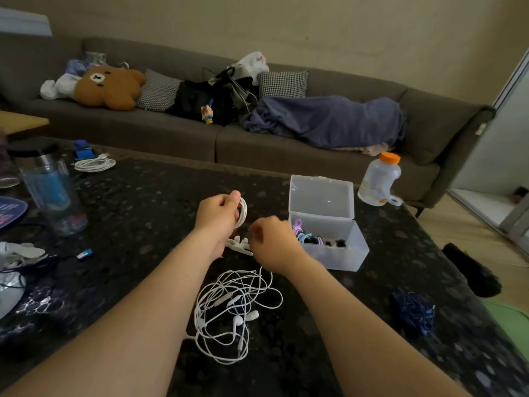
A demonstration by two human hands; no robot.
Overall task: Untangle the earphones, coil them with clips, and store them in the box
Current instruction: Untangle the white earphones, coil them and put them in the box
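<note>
My left hand is raised over the dark table and grips a coil of white earphone cable wound around its fingers. My right hand hovers just right of it, fingers curled and blurred; whether it holds anything is unclear. Between the hands, white clips lie on the table. A loose tangle of white earphones lies near me, below both hands. The clear plastic box stands open to the right, with coloured coiled earphones inside and its lid upright.
A tangle of blue earphones lies at the right. A bottle with an orange cap stands behind the box. At the left are a water bottle, a coiled white cable and a small blue item. A sofa runs behind.
</note>
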